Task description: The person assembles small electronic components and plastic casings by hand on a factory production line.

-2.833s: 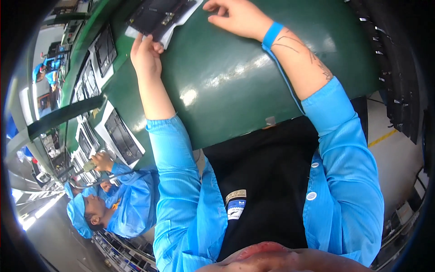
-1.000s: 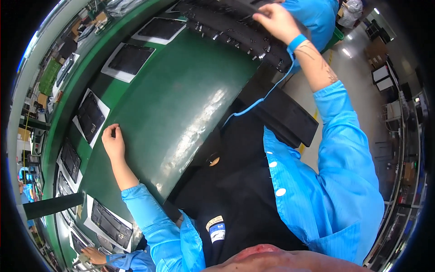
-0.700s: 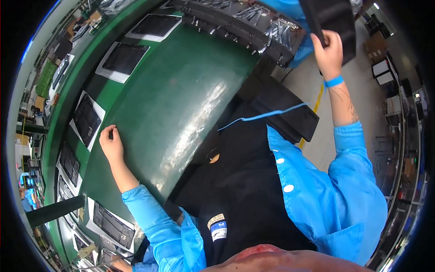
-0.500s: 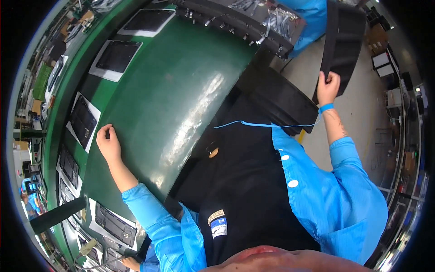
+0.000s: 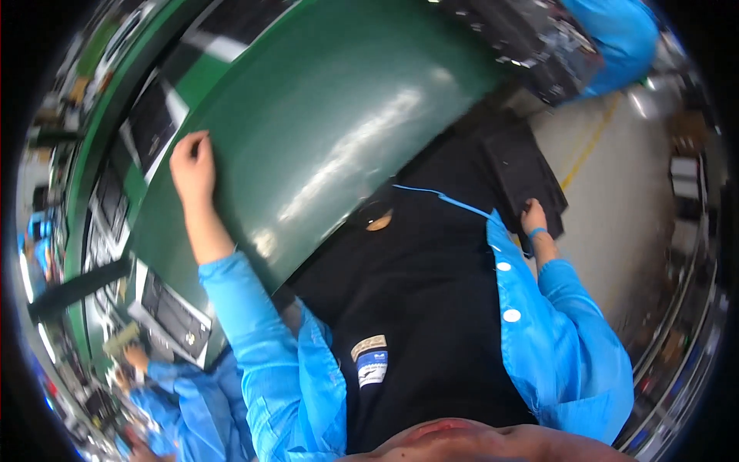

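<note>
Reaching to the right of the frame, the person's right hand [image 5: 533, 217], ringed by a blue wrist strap [image 5: 537, 232], met the lower edge of a black tray [image 5: 523, 165] beside the desk [image 5: 346, 85]. Its fingers were curled, but whether they gripped could not be told. The tray, judging by its thin, flat form, was probably light and fairly stiff, perhaps smooth enough to slip, and best held by its rim. Blur hid whether it was one piece or several, and its support was out of sight. At centre left, the left hand [image 5: 192, 165] was loosely curled over the desk, nothing visible in its fingers, near a dark panel [image 5: 150, 123] on white sheeting. Farther off, a clip-lined black tray [image 5: 500, 27] was cut off at upper right, near a co-worker's blue sleeve [image 5: 620, 38].
</note>
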Available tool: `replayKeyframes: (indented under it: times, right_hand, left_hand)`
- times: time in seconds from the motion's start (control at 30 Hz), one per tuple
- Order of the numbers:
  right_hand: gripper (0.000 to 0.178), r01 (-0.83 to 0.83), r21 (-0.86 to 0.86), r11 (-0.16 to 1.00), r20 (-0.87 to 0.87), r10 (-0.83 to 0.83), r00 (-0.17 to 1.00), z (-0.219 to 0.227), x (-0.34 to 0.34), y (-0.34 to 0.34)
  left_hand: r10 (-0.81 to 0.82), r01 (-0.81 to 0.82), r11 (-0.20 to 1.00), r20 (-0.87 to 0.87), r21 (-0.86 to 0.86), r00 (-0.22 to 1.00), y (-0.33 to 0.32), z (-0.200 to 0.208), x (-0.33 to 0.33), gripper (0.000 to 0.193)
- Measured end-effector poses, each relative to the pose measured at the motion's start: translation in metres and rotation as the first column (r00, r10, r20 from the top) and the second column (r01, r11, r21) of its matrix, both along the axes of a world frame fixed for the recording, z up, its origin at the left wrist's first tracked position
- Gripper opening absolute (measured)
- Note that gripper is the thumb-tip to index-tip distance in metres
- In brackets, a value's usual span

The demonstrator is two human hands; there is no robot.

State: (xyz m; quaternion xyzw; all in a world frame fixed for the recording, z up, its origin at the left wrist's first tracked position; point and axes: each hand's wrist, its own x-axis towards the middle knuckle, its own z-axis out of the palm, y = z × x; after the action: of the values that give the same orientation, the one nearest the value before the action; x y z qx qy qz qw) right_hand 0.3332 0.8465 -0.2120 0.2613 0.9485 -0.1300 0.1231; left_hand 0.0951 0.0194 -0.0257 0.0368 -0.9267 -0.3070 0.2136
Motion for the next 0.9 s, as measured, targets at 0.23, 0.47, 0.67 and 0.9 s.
replayKeyframes:
  times: [0.23, 0.47, 0.67, 0.9]
  right_hand:
    - [0.038, -0.043, 0.055, 0.998, -0.581, 0.067, 0.811, 0.07, -0.104, -0.004]
    - [0.027, -0.404, 0.418, 0.814, -0.711, 0.57, 0.412, 0.352, -0.268, -0.059]
    - [0.046, -0.898, 0.31, 0.312, -0.538, 0.837, 0.105, 0.404, -0.326, -0.139]
    - [0.065, -0.843, 0.41, 0.347, 0.054, 0.914, 0.403, 0.432, -0.324, -0.181]
  left_hand:
    - [0.036, -0.037, 0.999, 0.023, 0.011, 0.999, -0.016, -0.01, 0.015, 0.013]
    - [0.079, -0.081, 0.997, 0.094, 0.019, 0.992, -0.013, -0.005, 0.012, 0.017]
    - [0.079, -0.079, 0.997, 0.102, 0.001, 0.992, -0.016, -0.004, 0.017, 0.018]
    - [0.072, -0.069, 0.997, 0.097, -0.037, 0.993, -0.014, -0.003, 0.017, 0.019]
